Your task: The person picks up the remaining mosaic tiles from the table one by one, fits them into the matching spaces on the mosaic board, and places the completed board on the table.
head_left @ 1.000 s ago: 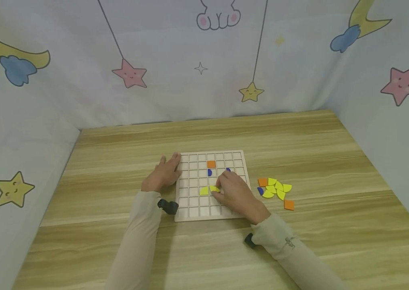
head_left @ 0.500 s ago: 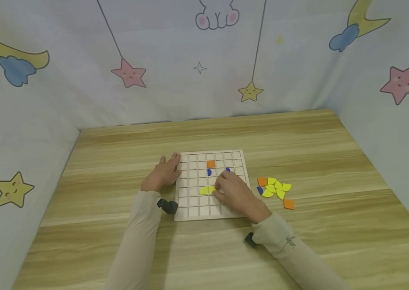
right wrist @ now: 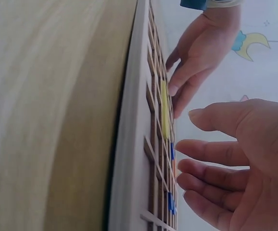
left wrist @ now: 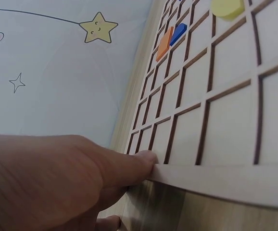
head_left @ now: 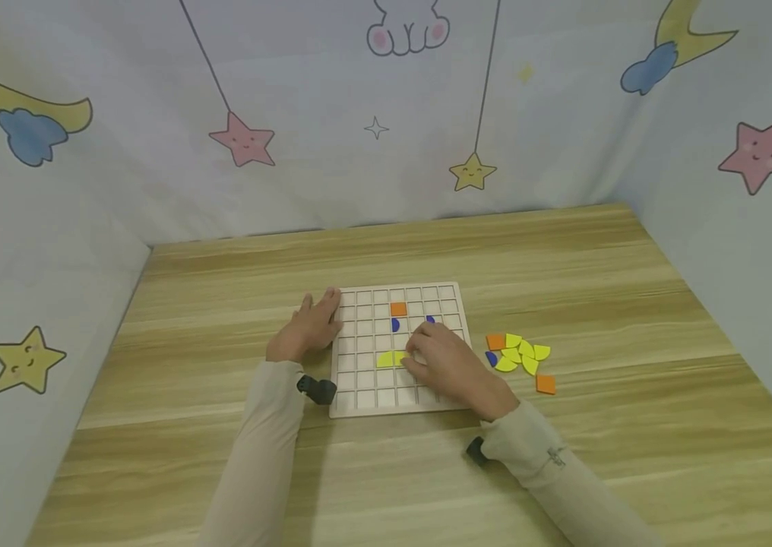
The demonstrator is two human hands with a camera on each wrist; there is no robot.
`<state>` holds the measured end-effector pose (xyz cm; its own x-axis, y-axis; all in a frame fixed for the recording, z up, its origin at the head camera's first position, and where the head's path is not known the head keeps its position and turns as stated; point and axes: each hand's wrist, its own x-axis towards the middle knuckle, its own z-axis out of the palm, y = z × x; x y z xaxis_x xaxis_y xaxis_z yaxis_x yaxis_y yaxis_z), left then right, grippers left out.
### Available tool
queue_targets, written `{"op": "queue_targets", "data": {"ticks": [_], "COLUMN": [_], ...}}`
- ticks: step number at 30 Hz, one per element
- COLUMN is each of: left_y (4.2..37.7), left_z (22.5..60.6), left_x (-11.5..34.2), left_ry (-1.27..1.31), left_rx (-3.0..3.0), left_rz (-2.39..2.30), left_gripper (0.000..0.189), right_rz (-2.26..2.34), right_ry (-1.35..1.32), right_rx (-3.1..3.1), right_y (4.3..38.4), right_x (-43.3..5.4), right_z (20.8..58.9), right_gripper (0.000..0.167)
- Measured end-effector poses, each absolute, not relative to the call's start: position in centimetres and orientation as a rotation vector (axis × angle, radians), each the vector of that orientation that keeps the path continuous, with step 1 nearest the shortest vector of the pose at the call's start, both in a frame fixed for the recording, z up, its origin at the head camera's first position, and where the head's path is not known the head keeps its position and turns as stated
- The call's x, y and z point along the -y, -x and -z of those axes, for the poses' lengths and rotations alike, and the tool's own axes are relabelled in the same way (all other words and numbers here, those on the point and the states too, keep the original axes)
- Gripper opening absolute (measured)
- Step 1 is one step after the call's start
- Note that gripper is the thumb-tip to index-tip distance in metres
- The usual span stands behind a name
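Note:
A pale wooden grid board [head_left: 346, 381] lies on the table. My left hand [head_left: 307, 327] rests at its upper left edge, and a fingertip [left wrist: 146, 156] touches the rim in the left wrist view. My right hand [head_left: 450, 365] hovers over the lower middle of the grid. Its thumb and fingers stand apart with nothing between them in the right wrist view. Just left of its fingertips, two yellow quarter-round tiles [head_left: 386, 359] lie side by side in neighbouring cells. Higher up sit an orange square tile [head_left: 398, 309], a blue half-round tile [head_left: 396, 325] and another blue tile [head_left: 430, 320], partly hidden.
Right of the board lies a loose cluster of several yellow quarter-round tiles [head_left: 526, 351], with an orange square [head_left: 495, 342] and a blue half-round [head_left: 491, 358]. Another orange square [head_left: 545, 384] lies nearer. Behind the wooden table [head_left: 222, 266] hangs a printed curtain [head_left: 331, 182].
The right yellow tile, askew under my right fingers a second ago, now lies flat against its neighbour. My right fingers have shifted slightly off it. The left hand has stayed put.

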<state>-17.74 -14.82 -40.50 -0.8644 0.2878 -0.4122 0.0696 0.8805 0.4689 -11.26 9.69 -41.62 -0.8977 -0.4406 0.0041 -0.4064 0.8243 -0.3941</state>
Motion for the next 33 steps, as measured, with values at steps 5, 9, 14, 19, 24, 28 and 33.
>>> {"op": "queue_targets", "data": {"ticks": [5, 9, 14, 19, 24, 28, 33], "left_y": [17.7, 17.7, 17.8, 17.8, 17.8, 17.8, 17.8], "left_z": [40.5, 40.5, 40.6, 40.7, 40.8, 40.9, 40.8], "left_x": [14.8, 14.8, 14.8, 14.9, 14.9, 15.0, 15.0], "left_ry": [-0.258, -0.259, -0.259, -0.264, -0.273, -0.275, -0.270], "left_rx": [-2.568, -2.569, -2.574, -2.572, -2.572, -2.574, -2.577], "left_rz": [-0.622, -0.626, -0.621, -0.622, -0.620, -0.618, -0.617], "left_gripper": [0.061, 0.061, 0.061, 0.061, 0.062, 0.062, 0.062], "right_rz": [0.619, 0.637, 0.677, 0.698, 0.740, 0.730, 0.678], "right_ry": [0.659, 0.651, 0.608, 0.614, 0.582, 0.528, 0.479], "right_rx": [-2.918, -2.916, -2.918, -2.969, -3.001, -2.999, -2.988], "right_y": [11.1, 11.0, 10.9, 10.8, 10.7, 10.7, 11.0], "right_x": [-10.6, -11.9, -13.7, -15.8, -17.8, -19.3, -21.1], "right_z": [41.0, 40.8, 40.8, 41.1, 41.2, 41.3, 41.1], "right_gripper": [0.022, 0.022, 0.021, 0.017, 0.016, 0.018, 0.020]}}
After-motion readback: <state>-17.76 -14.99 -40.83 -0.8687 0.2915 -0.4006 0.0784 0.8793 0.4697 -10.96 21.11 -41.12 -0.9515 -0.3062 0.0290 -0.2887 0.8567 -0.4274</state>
